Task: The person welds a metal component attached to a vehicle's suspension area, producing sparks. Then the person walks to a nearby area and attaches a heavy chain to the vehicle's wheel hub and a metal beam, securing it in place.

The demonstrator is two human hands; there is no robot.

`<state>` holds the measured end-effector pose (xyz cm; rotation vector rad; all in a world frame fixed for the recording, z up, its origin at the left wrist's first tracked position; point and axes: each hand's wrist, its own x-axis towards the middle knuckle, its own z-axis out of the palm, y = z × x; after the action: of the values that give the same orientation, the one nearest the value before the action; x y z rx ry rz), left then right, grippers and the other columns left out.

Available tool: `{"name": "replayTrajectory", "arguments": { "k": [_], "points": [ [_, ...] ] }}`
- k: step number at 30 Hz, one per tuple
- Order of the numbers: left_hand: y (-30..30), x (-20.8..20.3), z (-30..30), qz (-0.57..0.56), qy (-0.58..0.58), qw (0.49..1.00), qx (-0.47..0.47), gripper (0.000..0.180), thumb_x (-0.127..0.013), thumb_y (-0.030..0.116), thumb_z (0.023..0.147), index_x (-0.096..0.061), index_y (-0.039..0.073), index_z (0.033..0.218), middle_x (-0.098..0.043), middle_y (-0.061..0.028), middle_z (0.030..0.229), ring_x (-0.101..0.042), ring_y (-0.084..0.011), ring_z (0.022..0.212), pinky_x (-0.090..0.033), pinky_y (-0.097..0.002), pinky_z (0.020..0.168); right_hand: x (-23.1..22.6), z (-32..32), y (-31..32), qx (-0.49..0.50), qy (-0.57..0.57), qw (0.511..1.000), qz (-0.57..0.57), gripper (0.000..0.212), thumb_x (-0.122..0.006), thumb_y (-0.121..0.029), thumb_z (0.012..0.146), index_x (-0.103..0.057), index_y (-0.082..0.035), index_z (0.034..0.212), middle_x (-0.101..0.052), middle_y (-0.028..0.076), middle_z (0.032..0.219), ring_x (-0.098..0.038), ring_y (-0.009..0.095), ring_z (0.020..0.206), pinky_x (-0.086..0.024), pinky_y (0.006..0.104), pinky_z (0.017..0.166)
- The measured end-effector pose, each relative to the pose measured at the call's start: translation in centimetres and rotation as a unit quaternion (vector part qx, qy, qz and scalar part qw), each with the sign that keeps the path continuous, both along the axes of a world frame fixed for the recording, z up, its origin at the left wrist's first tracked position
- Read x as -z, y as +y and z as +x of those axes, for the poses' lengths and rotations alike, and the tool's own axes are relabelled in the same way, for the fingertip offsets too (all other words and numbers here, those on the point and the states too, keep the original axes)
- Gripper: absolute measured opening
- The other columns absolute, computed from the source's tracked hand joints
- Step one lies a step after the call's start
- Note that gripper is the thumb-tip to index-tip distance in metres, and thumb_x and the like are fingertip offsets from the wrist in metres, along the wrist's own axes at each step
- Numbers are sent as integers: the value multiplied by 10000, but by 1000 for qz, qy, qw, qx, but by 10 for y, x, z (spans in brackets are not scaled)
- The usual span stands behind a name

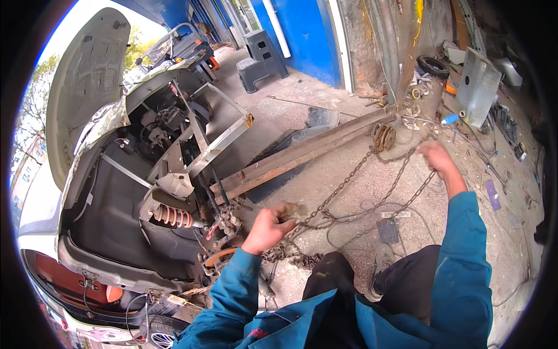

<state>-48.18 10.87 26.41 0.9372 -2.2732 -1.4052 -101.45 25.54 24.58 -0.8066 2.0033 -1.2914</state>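
A rusty chain [343, 185] stretches in several strands between my two hands, above the concrete floor. My left hand [268, 228] is closed on the chain at its near end, beside the stripped car front. A dull, flat metal piece [295, 211] shows at its fingertips; I cannot tell its kind. On the right, my right hand [440, 161] is raised with its fingers closed around the chain, and strands hang from it. A rusty chain hoist block [383, 138] lies near the far end of the chain. More heaped chain [305, 260] is below my left hand.
At left stands a car with a raised hood [87, 87], exposed frame rail [218, 148] and a coil spring [173, 217]. A long rusty steel beam [302, 152] lies across the floor. Farther off are a grey step stool [260, 64], a tire [433, 66] and a metal box [478, 87].
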Motion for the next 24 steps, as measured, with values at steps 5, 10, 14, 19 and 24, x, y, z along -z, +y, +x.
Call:
{"name": "replayTrajectory", "arguments": {
  "k": [5,10,14,19,24],
  "points": [
    [-12,-27,22,-298,-203,932,-39,356,-802,158,829,-736,24,1152,-738,-196,844,-718,-254,708,-548,-374,654,48,-90,-14,177,-56,968,-166,278,-718,-275,983,-627,-126,767,-472,-49,591,-387,99,477,-293,317,449],
    [-34,-49,55,-366,-325,860,-143,172,-774,192,854,-745,33,913,-670,-195,740,-633,-374,628,-505,-434,592,90,-187,-53,201,-107,951,-211,278,-702,-301,1010,-595,-146,805,-454,-58,629,-367,87,504,-268,300,467],
    [-49,-64,81,-434,-306,794,-296,258,-708,189,981,-621,-12,845,-528,-216,677,-386,-286,573,-418,-398,553,116,-253,-103,195,-81,954,-212,256,-690,-270,1022,-592,-125,836,-494,-41,679,-440,94,560,-329,289,501],
    [-62,-88,141,-422,-213,753,-457,309,-585,206,1074,-651,-60,1215,-713,-130,1014,-534,-175,824,-488,-323,735,158,-336,-168,227,-249,876,-344,218,-607,-212,1071,-567,-67,914,-517,-5,716,-487,113,605,-456,293,554],
    [-53,-128,148,-514,-98,701,-485,343,-535,135,1081,-639,-54,1348,-699,-127,1251,-636,-98,879,-467,-228,652,193,-414,-218,123,-315,874,-348,221,-595,-216,1079,-575,-53,932,-476,-19,720,-447,91,614,-411,253,560]
  ]
}}
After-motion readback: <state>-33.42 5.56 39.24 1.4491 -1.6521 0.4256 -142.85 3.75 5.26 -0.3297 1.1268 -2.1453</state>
